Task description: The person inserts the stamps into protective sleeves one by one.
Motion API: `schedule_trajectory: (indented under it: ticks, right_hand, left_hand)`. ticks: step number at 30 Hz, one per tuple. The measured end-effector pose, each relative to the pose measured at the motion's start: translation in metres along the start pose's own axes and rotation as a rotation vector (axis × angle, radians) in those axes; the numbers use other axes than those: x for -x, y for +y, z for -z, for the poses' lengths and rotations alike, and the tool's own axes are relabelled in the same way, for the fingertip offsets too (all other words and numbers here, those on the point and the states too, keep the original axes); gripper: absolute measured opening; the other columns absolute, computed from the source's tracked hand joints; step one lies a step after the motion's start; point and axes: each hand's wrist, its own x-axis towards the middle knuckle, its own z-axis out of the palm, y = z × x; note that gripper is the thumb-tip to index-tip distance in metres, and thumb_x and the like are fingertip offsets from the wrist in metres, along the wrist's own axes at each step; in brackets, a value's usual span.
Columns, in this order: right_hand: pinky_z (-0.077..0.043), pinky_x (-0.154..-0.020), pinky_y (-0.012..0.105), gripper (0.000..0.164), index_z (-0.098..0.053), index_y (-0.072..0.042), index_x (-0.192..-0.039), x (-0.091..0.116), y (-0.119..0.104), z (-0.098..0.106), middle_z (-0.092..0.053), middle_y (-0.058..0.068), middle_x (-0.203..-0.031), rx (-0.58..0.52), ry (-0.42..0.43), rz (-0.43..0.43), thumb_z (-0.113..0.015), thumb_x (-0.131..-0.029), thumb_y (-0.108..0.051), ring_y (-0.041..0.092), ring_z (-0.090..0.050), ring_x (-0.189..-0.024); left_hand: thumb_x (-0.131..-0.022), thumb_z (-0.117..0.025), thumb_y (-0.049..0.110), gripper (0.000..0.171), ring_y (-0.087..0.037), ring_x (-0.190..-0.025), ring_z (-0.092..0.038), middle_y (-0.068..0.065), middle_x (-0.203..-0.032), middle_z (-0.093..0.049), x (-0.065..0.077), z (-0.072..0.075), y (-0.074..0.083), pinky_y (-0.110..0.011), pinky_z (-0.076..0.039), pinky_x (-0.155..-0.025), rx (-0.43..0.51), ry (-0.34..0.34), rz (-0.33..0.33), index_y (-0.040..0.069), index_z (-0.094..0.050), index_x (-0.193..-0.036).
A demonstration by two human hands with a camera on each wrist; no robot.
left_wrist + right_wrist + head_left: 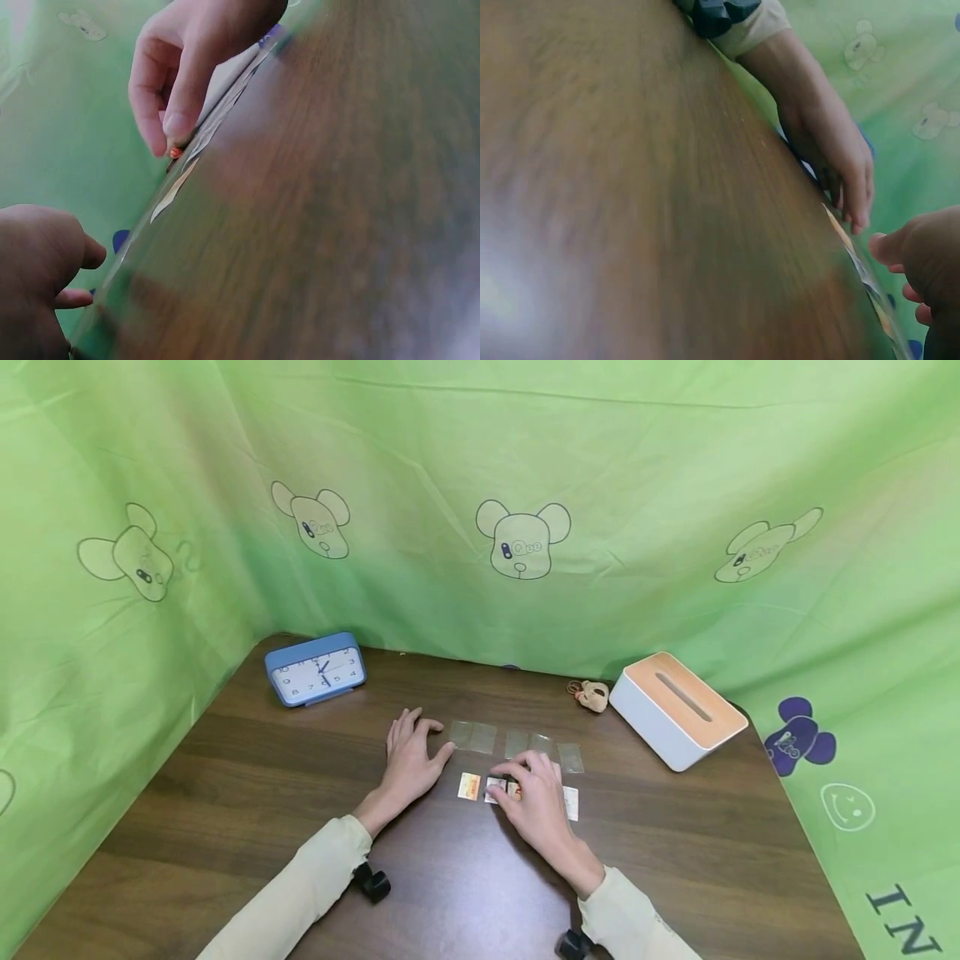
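Note:
Small printed cards lie in a row on the table: an orange card (468, 786), a pinkish card (495, 785), another orange one partly covered by a hand, and a white card (572, 803) at the right. My right hand (538, 797) is over the row, thumb and index finger apart above the pinkish card. In the left wrist view the right hand (191, 67) points down at the row. Beyond the cards are several clear plastic sleeves (483, 738). My left hand (411, 760) rests beside the leftmost sleeve, fingers loosely bent, holding nothing.
A blue alarm clock (318, 670) stands at the back left. At the back right are a small plush keychain (592, 695) and a white tissue box (652, 722) with a wood-coloured lid. Green printed cloth (420, 568) hangs behind the brown table (247, 827).

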Motion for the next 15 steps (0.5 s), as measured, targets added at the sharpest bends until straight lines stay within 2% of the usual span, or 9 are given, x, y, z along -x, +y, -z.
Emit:
schedule_trajectory:
  ticks: [7,15]
  right_hand:
    - [-0.042,-0.087,0.047,0.028,-0.087,-0.013,-0.097,-0.007,-0.008,-0.012,-0.068,0.003,-0.099,-0.002,-0.036,-0.009,-0.103,-0.075,-0.020,0.027,-0.059,-0.095]
    - [-0.039,-0.085,0.047,0.031,-0.086,-0.015,-0.096,-0.014,-0.012,-0.020,-0.067,0.004,-0.103,-0.006,-0.101,-0.071,-0.104,-0.074,-0.028,0.027,-0.059,-0.096]
  left_hand:
    - [-0.098,-0.083,0.020,0.027,-0.057,-0.157,-0.030,-0.035,-0.159,-0.048,-0.003,-0.005,0.003,-0.071,-0.016,-0.129,-0.043,0.031,-0.010,0.002,-0.070,-0.114]
    - [-0.099,-0.082,0.024,0.026,-0.054,-0.156,-0.032,-0.033,-0.159,-0.049,-0.008,-0.011,0.006,-0.069,-0.020,-0.128,-0.083,0.049,0.002,0.004,-0.069,-0.108]
